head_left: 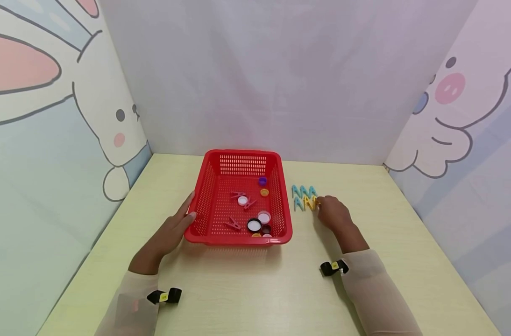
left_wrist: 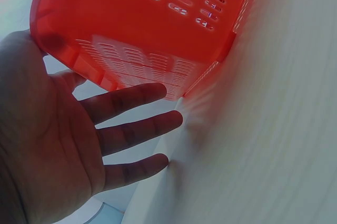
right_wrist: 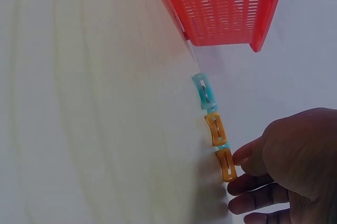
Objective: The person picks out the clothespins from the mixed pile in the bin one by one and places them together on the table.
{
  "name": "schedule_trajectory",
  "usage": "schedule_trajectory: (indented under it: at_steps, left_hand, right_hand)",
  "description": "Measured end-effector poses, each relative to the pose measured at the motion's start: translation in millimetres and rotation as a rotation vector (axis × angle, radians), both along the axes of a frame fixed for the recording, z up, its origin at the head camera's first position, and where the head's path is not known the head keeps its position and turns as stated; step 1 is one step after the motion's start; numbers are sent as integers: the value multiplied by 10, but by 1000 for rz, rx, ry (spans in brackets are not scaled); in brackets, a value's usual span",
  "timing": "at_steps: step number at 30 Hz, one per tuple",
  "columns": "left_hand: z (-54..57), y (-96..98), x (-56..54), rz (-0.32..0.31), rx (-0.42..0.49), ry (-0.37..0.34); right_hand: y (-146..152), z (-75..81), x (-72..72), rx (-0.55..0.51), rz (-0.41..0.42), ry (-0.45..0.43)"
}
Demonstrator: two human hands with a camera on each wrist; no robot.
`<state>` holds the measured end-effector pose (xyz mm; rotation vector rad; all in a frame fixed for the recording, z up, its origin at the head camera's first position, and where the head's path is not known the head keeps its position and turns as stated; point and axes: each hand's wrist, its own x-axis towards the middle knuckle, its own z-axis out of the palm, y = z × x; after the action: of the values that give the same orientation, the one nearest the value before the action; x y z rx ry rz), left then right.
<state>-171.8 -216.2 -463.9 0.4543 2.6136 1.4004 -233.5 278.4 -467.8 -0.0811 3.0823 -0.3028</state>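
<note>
Yellow clip [right_wrist: 226, 165], right-wrist view's lower right, is sitting just left of my nearer right hand [right_wrist: 289, 166], long axis running near-vertically; whether fingers are pinching, I cannot tell.

The left arm [head_left: 131, 303] and right arm [head_left: 379, 291] are stretching forward over the desk [head_left: 247, 289]. The left hand [head_left: 170, 233] is resting nearer the left edge, three fingers standing straight; the right hand [head_left: 334, 213], nearer the right edge, is holding thumb and fingers bent.
</note>
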Motion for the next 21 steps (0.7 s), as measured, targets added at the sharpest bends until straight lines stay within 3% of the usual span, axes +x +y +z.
schedule_trajectory:
  at_steps: [12, 21]
  left_hand:
    - [-21, -6, -6, -6, 3, 5]
    - [-15, -2, 7, 5, -1, -2]
  right_hand:
    - [1, 5, 7, 1, 11, 4]
    - [7, 5, 4, -29, -30, -10]
